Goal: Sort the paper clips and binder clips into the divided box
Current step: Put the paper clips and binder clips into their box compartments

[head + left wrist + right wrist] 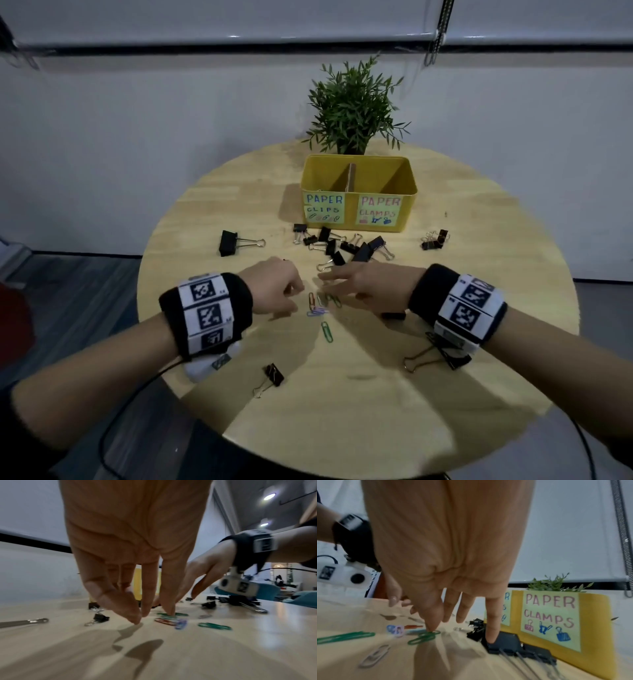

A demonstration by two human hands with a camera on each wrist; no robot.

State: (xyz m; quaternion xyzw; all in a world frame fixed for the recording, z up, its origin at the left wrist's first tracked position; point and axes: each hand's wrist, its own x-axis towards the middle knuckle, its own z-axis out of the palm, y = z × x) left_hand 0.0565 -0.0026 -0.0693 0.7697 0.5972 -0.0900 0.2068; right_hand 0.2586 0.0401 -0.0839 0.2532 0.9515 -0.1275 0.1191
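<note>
- Left hand (274, 286) low over counter (342, 404), fingers curled down, tips drawn together beside the coloured paper clips (320, 303); nothing seen between the tips, looks empty.
- Right hand (356, 286) spread, fingers straight; one fingertip (430, 628) pressing a green paper clip (423, 637) flat, another fingertip down on a large binder clip (503, 642). No grasp on either.
- Risk: flat wire clips on smooth wood, likely to skate away under a fingertip instead of lifting; probable cause is pressing down rather than hooking an edge.
- Risk: clips overlapping in the cluster, so a pinch may drag up two or snag a neighbour, then drop one short of the box.
- Risk: both hands crowding the same small cluster, fingers liable to collide.
- Risk: wrong side of divided box (359, 192); left compartment labelled PAPER CLIPS, right one PAPER CLAMPS.
- Inside of compartments mostly hidden from the head view; fill level cannot be told.
- In the way: pile of binder clips (342, 245) lying between hands and box front, wire handles sticking out, easy to knock on the carry.
- Around: bigger binder clip (228, 243) off left, pair (435, 240) off right, one (274, 375) near front edge, another under right wrist (442, 353).
- Lone green clip (327, 331) slightly apart from the cluster.
- Plant (354, 109) behind box, clear of the route.
</note>
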